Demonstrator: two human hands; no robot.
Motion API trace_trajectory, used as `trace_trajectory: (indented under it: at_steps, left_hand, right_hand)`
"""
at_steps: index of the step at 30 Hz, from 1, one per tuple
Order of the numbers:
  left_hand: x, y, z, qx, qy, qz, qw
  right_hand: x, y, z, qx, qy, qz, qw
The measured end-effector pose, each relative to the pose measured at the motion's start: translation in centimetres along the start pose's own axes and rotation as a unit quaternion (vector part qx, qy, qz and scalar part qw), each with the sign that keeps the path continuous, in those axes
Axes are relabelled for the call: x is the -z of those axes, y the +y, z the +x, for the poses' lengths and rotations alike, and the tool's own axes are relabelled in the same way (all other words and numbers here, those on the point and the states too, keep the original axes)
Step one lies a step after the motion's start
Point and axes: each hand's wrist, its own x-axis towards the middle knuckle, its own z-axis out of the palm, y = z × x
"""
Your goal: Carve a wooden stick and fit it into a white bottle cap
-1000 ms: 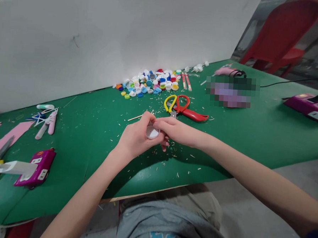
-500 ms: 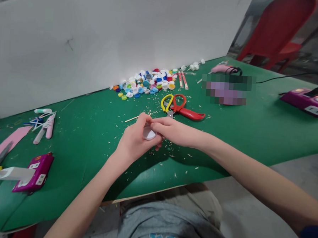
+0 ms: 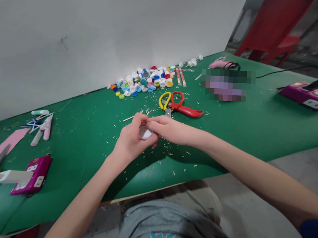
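Note:
A white bottle cap (image 3: 146, 132) is held in my left hand (image 3: 128, 138), its hollow side facing up, with the thumb and fingers curled round it. My right hand (image 3: 171, 129) is closed at the cap's far right rim, thumb and index finger pinched against it. Whether something small sits between those fingertips is hidden. Just beyond my hands lie scissors (image 3: 168, 112) with yellow and red handles and a red-handled cutting tool (image 3: 190, 111). A thin wooden stick (image 3: 129, 118) rests beyond my left fingers, among scattered wood slivers.
Many coloured bottle caps (image 3: 143, 81) are heaped against the white board (image 3: 99, 34). A purple power strip (image 3: 33, 176) with a white plug lies at left, near pink paper (image 3: 9, 145) and a pink glue gun (image 3: 47, 127). Another purple power strip (image 3: 306, 95) is at right.
The view has shifted slightly, so everything on the table appears a little further left and up. Both hands keep almost the same hold on the white bottle cap.

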Motion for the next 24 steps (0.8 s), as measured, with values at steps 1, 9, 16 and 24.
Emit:
trace_trajectory:
  at_steps: [1,9,16,24]
  left_hand:
    - [0.1,0.0,0.0,0.003,0.0,0.002,1.0]
    - [2.3,-0.1,-0.1,0.047,-0.081,0.012,0.996]
    - [2.0,-1.1,-1.2,0.08,-0.074,-0.153,0.982]
    - [1.6,-1.1,-2.7,0.172,-0.094,-0.262,0.945]
  right_hand:
    - [-0.2,-0.1,0.0,0.0,-0.001,0.005,1.0]
    - [-1.9,0.6,0.5,0.054,0.015,0.041,0.998]
    - [-2.2,1.2,1.0,0.09,0.049,-0.007,0.995]
    - [-2.4,2.4,1.7,0.027,0.0,0.058,0.998]
